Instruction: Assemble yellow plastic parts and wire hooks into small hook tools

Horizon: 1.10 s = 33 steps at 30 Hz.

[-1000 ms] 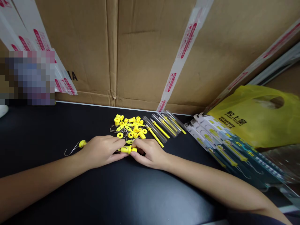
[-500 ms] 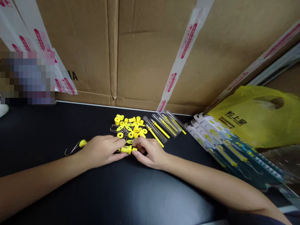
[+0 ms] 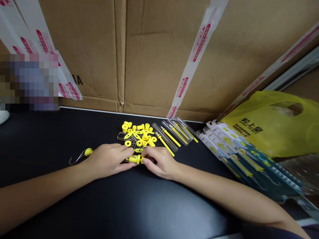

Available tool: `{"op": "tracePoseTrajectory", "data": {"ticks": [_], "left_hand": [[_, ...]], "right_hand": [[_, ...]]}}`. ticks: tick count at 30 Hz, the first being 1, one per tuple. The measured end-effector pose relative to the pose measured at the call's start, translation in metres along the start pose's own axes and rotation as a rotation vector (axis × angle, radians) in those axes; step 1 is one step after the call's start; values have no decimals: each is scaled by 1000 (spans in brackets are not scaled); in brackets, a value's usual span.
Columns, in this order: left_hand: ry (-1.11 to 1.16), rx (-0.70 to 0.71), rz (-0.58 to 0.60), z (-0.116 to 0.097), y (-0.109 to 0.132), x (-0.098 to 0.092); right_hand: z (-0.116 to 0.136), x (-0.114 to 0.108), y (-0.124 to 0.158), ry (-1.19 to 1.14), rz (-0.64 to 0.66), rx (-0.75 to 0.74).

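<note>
My left hand (image 3: 109,161) is closed around the body of a spring scale, most of which the palm hides. Out of its left side come a yellow end cap (image 3: 88,152) and a metal hook (image 3: 74,159). At the other end, a yellow collar (image 3: 136,159) shows between my two hands. My right hand (image 3: 160,162) pinches the small yellow end piece beyond that collar with thumb and fingers. Just behind my hands lies a pile of yellow plastic caps and rings (image 3: 139,134), mixed with metal hooks and clips.
Clear tubes with yellow rods (image 3: 171,134) lie right of the pile. Farther right are boxed spring scales (image 3: 239,156) and a yellow plastic bag (image 3: 271,122). A large cardboard box (image 3: 154,66) stands along the back of the black table (image 3: 139,205).
My right thumb and fingers have shifted slightly on the yellow end piece, covering more of it. My left hand has stayed in place.
</note>
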<state>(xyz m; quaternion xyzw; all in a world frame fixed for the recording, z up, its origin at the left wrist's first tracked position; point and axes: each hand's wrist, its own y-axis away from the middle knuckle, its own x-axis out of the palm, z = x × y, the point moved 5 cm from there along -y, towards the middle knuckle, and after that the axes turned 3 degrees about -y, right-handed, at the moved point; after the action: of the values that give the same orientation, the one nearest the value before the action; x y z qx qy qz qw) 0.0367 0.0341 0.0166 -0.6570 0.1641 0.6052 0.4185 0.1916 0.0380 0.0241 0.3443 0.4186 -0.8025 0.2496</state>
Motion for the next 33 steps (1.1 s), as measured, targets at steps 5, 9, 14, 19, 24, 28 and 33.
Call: {"op": "tracePoseTrajectory", "data": {"ticks": [5,9,14,19,24,28,33], "left_hand": [[2,2,-2,0,-1,0],[14,-4,3,0,-1,-1],[11,1,-2,-1,-1,-2],[9,0,0,0,0,-1],[17,-2,1,0,-1,-1],[13,-1,-1,-1,-1,-1],[16,4,-4,-1,-1,0]], "right_hand": [[2,-2,1,-27,-45,-53],[4,-2,2,-36,-60,-100],[3,-1,3,-11,-58,-69],[-1,1,-1,50,8,36],[-1,4,-2,81,76,20],[-2,4,-2,65,70,26],[1,2,-1,37,29,0]]}}
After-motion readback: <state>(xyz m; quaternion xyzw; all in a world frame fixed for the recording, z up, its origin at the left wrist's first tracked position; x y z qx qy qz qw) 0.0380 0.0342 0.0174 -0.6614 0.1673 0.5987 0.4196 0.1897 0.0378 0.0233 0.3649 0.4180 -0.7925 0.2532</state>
